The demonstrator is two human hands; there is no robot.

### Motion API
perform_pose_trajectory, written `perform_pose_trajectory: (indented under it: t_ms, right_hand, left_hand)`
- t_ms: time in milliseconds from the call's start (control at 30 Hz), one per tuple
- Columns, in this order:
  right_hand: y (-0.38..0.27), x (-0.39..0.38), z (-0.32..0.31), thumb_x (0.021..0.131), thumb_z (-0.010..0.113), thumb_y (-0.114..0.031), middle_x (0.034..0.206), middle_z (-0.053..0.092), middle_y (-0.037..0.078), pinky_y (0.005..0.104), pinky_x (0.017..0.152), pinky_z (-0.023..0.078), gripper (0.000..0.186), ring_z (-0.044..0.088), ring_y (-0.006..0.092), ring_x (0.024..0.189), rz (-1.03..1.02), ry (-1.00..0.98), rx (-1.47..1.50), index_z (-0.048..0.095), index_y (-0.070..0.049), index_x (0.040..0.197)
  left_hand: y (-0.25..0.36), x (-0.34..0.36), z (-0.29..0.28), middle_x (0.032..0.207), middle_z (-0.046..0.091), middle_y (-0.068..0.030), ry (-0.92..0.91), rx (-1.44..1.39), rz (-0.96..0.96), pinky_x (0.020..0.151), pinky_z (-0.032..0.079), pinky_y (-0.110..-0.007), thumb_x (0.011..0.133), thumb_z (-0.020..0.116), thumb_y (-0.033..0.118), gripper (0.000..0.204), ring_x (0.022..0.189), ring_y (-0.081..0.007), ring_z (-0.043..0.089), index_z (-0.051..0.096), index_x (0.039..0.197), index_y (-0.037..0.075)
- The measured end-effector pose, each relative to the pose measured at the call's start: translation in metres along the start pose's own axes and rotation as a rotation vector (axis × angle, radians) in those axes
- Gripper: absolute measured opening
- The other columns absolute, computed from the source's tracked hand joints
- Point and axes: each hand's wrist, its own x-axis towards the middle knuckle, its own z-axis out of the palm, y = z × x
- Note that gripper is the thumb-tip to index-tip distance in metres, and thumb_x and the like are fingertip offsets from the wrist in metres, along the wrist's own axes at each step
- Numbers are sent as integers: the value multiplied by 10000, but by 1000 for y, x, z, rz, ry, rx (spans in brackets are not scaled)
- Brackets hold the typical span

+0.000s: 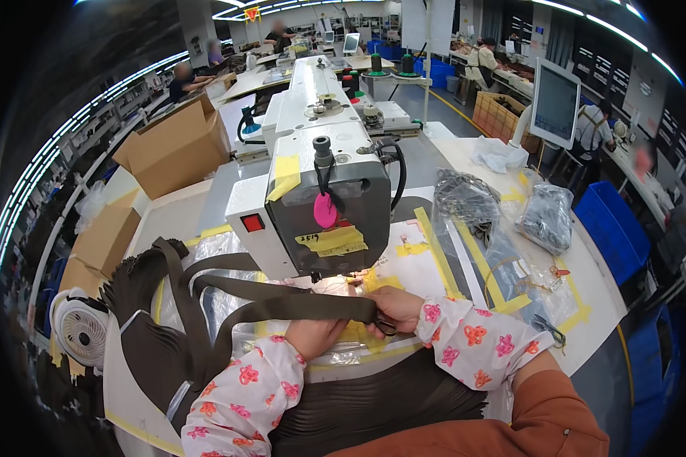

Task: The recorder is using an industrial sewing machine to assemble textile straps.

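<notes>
Head view: left hand (316, 337) and right hand (398, 306) grip a strap (301, 308); a clear bag (554, 193) holds grey items (546, 222).

- Head cam: L one of a side-by-side pair, v. wide fisheye — straight edges bend toward the rim.
- It looks fwd & down from the wearer's head, over the table (598, 286).
- L hand (316, 337) & R hand (399, 307) are near, lower mid-view; sewing machine (351, 175) just beyond, approx. centre — ceiling lamps (617, 33) far, at top.
</notes>
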Motion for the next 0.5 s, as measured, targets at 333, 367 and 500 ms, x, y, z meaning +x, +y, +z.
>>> perform_pose_trajectory:
  t_ms: [333, 367, 500]
  right_hand:
    - [6, 3, -8, 905, 383, -193, 744, 586, 117, 313, 528, 482, 221, 574, 190, 610, -139, -65, 311, 493, -21, 992]
    - [7, 2, -9, 893, 407, -176, 773, 590, 116, 317, 557, 488, 219, 579, 194, 640, -254, 4, 238, 486, -28, 1033]
    - [12, 4, -8, 789, 597, -149, 817, 584, 100, 296, 630, 479, 397, 570, 173, 689, -677, 257, -424, 458, -22, 1139]
  left_hand:
    - [-12, 6, 6, 749, 592, -79, 93, 42, 96, 574, 480, -332, 709, 642, 87, 206, 672, -236, 590, 614, 912, 71]
    - [-14, 9, 8, 764, 591, -79, 125, 123, 135, 585, 482, -334, 709, 636, 87, 216, 686, -238, 591, 610, 923, 74]
    - [-15, 15, 12, 841, 579, -89, 98, 372, 205, 646, 479, -342, 742, 557, 108, 250, 766, -252, 586, 577, 988, 66]
